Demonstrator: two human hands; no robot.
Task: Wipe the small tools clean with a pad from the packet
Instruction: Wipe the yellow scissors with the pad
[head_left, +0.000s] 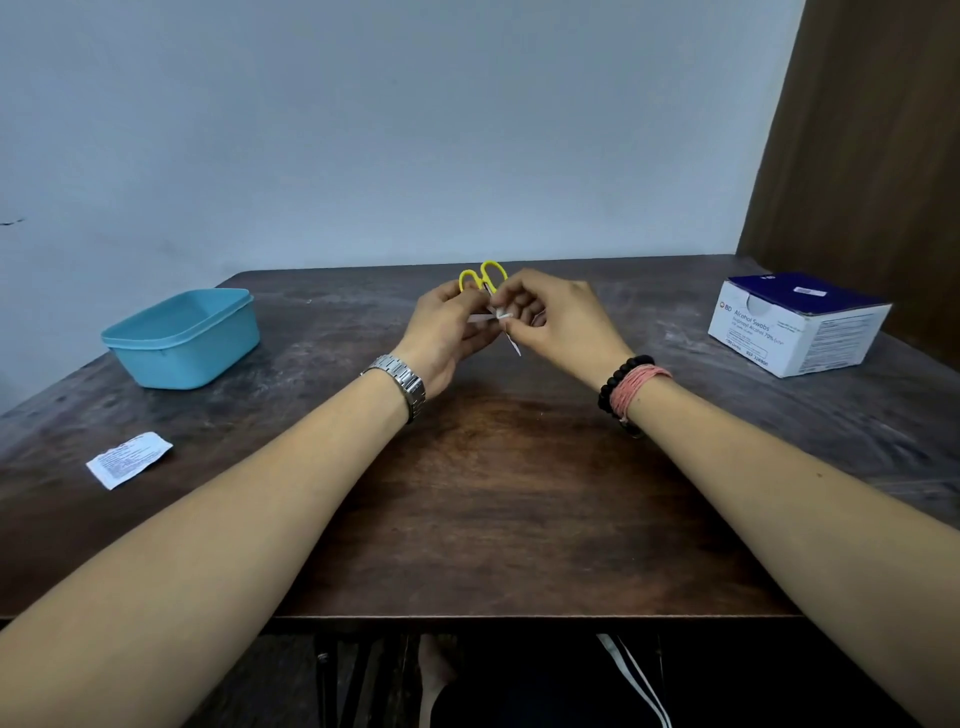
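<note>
Both hands meet above the far middle of the dark, worn wooden table (493, 493). The left hand (447, 332), with a steel watch at its wrist, curls its fingers round a small pair of yellow-handled scissors (483, 278), whose 2 loops rise above the knuckles. The right hand (561, 322) pinches a small white pad (501, 314) against the blades. A torn white printed packet (129, 459) lies at near left, a light-blue plastic tub (182, 338) beyond it. A white-and-navy box of alcohol swabs (800, 322) sits at far right.
</note>
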